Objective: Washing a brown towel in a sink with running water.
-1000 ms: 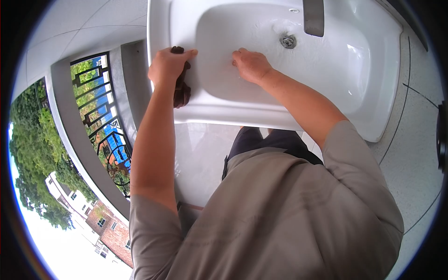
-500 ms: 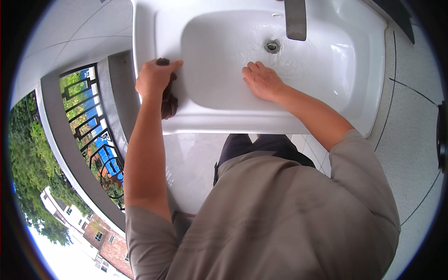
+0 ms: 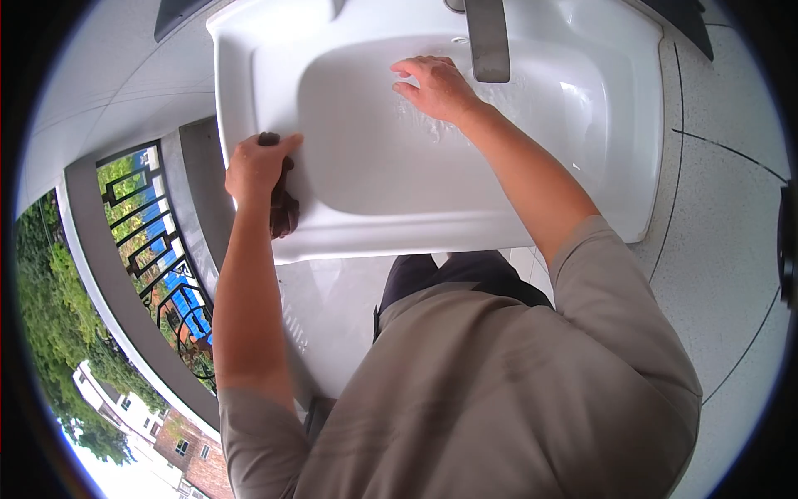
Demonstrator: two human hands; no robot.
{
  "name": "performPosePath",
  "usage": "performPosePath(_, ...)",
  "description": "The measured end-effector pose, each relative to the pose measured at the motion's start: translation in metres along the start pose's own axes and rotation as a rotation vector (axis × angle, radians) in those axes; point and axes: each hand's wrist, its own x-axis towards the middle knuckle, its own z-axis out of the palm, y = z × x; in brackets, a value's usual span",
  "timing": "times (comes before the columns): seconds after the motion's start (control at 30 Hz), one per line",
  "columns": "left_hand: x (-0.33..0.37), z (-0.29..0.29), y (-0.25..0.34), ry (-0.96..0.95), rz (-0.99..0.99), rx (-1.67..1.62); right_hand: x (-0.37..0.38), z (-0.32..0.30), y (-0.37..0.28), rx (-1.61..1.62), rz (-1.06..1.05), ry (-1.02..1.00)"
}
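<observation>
My left hand (image 3: 254, 170) is closed round a bunched dark brown cloth (image 3: 284, 214) on the left ledge of the white sink (image 3: 353, 170). Its thumb points right, toward the basin, and part of the cloth hangs below the palm. Over the far part of the basin, just left of the grey tap (image 3: 489, 43), is my right hand (image 3: 440, 88). Its fingers reach left with the thumb apart, and I see nothing held in it. Rippling water shows round that hand and wrist, which hide the drain.
On the left, beyond a grey ledge, a black metal railing (image 3: 158, 241) stands before trees and buildings. Pale tiles (image 3: 723, 216) with dark joints lie to the right of the sink. The sink's front edge (image 3: 432, 248) runs close to my body.
My right hand has moved from the basin's middle up and left beside the tap, its fingers opening out. The left hand keeps its hold on the cloth. The whole view has shifted slightly.
</observation>
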Motion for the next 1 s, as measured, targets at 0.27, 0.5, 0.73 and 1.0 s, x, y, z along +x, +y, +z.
performPosePath(0.27,-0.004,-0.002,0.006,-0.002,0.022,0.007,-0.034,-0.121,0.112,0.252,0.94,0.183)
performPosePath(0.5,-0.005,-0.002,0.004,-0.023,0.015,0.032,-0.022,-0.061,0.033,-0.161,0.35,0.035)
performPosePath(0.73,-0.006,-0.003,0.01,-0.02,0.029,0.009,-0.062,-0.117,0.08,-0.645,0.395,0.482)
performPosePath(1.0,-0.007,-0.004,0.006,-0.014,0.02,0.021,-0.061,-0.089,0.035,-0.374,0.007,0.125)
